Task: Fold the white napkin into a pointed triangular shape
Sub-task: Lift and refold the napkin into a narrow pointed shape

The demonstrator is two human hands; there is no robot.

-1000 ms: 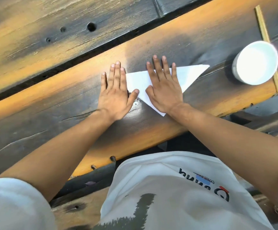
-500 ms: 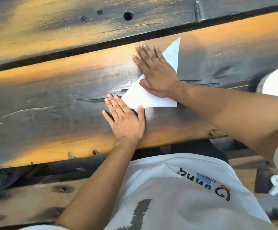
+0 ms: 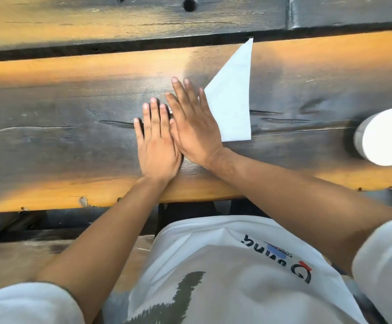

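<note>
Lying flat on a dark, amber-streaked wooden table [image 3: 73, 141], a white napkin [image 3: 233, 99] is seen already folded into a long pointed triangle, its tip reaching the gap between planks toward the table's far edge and its short base turned toward the near edge. The napkin's left, slanted side is covered by the right hand [image 3: 195, 127], laid flat with fingers straight and nothing gripped. The left hand [image 3: 157, 146] is pressed flat on the bare wood just beside it, fingers likewise extended and empty; whether any paper lies beneath it cannot be told. A white cup [image 3: 386, 136] stands well apart, near the table's right edge.

The napkin is judged to be light, thin and limp, easily creased and easily shifted on the smooth wood. It is best pinned under a flat palm while a fold is run, and lifted only by a corner or the tip, pinched gently, since rough handling could tear it.
</note>
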